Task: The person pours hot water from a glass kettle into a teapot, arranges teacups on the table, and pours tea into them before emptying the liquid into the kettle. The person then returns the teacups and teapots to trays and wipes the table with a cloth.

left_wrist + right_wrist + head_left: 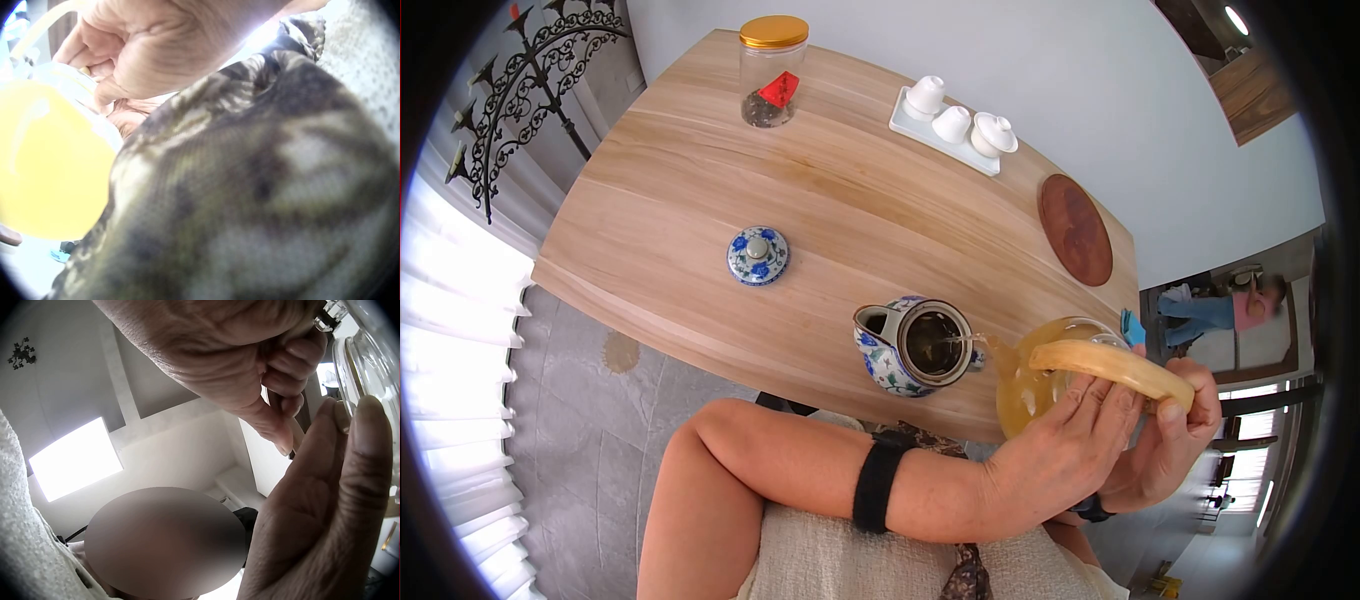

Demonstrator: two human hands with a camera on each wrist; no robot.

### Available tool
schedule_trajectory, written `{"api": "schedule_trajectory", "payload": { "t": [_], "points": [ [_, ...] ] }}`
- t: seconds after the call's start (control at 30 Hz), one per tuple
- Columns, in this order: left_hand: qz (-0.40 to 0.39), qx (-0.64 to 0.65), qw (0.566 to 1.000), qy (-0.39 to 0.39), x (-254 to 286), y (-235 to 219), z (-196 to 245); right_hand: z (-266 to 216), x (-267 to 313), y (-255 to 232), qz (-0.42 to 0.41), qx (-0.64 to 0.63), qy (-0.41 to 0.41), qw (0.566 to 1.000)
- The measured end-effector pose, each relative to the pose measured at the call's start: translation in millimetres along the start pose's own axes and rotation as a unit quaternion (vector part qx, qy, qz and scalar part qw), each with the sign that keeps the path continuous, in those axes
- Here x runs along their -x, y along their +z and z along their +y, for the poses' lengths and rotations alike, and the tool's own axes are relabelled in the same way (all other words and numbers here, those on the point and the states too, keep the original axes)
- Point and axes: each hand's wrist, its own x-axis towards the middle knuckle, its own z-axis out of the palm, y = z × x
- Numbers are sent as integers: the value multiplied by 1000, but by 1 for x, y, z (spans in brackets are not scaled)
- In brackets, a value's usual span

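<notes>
Tilted at the table's right edge, a glass pitcher of yellow liquid (1018, 395) has its spout beside the teapot (890, 368), and a thin stream falls into the teapot's open top. My right hand (1170, 450) grips the pitcher's curved light handle (1115, 365); in the right wrist view the fingers of that hand (250, 356) are curled. With fingers fairly straight, my left hand (1055, 460) rests against the pitcher below the handle. The left wrist view shows this hand (169, 47) beside the yellow liquid (50, 162). The blue-and-white lid (758, 262) lies on the table.
A gold-lidded jar (770, 75) stands at the back left of the table (670, 190). Behind the teapot are a white tray (950, 148) with white cups and a lidded bowl, and a round brown board (1075, 230). A person (1225, 312) is in the background at right.
</notes>
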Motion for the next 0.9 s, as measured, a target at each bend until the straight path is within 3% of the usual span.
{"api": "schedule_trajectory", "payload": {
  "t": [0.9],
  "points": [
    [0, -2, 1000, -4, 0, 1, 0, 1, 0, 0, -2, -4, 6, 1000]
  ]
}}
